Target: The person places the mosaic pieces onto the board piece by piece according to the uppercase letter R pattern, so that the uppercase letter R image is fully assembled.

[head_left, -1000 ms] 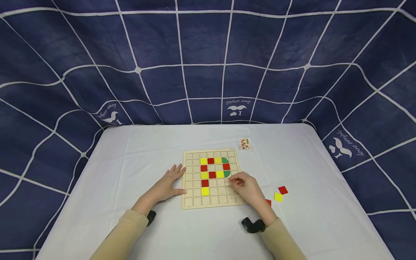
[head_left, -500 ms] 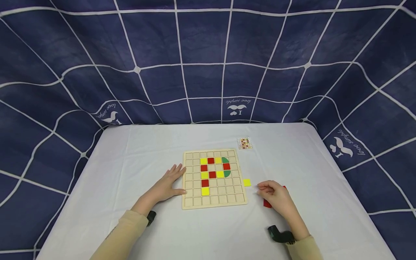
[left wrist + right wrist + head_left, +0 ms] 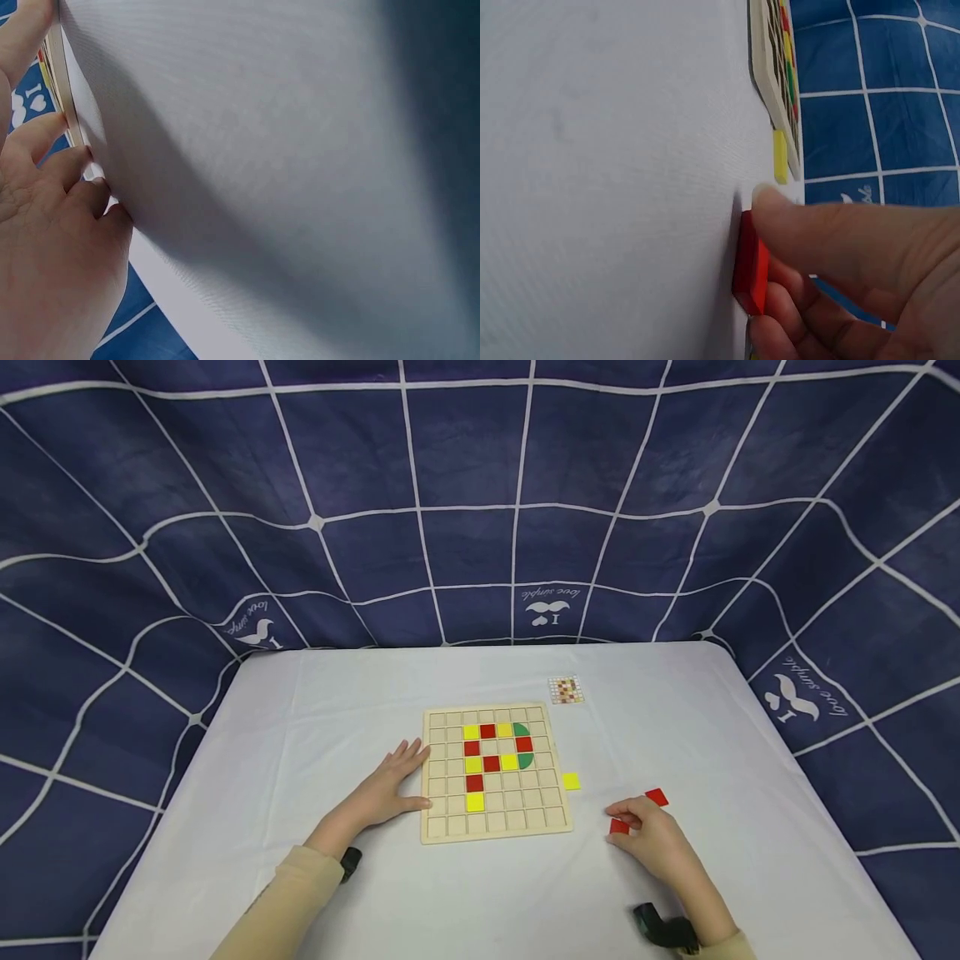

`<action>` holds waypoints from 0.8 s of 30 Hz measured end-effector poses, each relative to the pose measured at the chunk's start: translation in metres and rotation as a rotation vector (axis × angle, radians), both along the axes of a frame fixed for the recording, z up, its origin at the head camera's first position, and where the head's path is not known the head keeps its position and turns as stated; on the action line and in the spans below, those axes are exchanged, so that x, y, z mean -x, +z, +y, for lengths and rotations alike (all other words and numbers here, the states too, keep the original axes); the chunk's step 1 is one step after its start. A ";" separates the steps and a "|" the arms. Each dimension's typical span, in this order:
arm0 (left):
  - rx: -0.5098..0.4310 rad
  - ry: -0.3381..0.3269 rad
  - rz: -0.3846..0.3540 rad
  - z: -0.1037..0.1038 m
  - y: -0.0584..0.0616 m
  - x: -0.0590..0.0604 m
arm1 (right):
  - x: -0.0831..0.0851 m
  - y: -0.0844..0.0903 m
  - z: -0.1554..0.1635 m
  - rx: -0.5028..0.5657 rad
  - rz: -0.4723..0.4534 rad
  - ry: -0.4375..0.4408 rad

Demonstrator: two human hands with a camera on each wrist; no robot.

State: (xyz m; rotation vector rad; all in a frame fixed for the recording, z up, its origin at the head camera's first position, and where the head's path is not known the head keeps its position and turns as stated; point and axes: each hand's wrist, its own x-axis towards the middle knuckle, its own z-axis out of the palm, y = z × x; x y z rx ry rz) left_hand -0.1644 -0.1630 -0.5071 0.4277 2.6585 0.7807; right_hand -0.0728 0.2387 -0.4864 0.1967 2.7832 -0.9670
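Observation:
A light wooden grid board [image 3: 525,799] lies mid-table, with red and yellow square tiles and two green quarter-round tiles set in its cells. My left hand [image 3: 384,789] rests at the board's left edge, fingers spread and fingertips touching it. To the right of the board, my right hand [image 3: 662,842] pinches a red square tile [image 3: 751,262] between thumb and fingers, close above or on the cloth. Another red tile [image 3: 657,797] lies just beyond that hand. Beside the board's right edge sits a yellow tile [image 3: 572,781]. A yellow sliver shows under the right hand in its wrist view.
A small printed pattern card [image 3: 566,689] lies behind the board, towards its right. White cloth covers the table [image 3: 337,702]. Dark blue gridded fabric [image 3: 480,543] hangs at the back and both sides.
My right hand has moved from the board's right part out to the red tile and now pinches it. A yellow tile has appeared beside the board. My left hand has stayed put.

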 end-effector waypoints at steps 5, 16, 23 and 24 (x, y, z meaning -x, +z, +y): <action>0.001 0.002 0.006 0.001 0.000 0.000 | -0.001 -0.001 -0.002 -0.034 0.021 0.010; -0.002 -0.007 0.013 -0.001 0.000 -0.001 | 0.002 0.001 -0.006 -0.065 0.013 0.013; -0.007 -0.010 0.008 -0.001 0.001 -0.001 | 0.007 -0.002 -0.014 0.004 0.050 -0.022; -0.008 -0.011 0.008 -0.001 0.001 -0.001 | 0.008 -0.002 -0.017 0.021 0.066 -0.032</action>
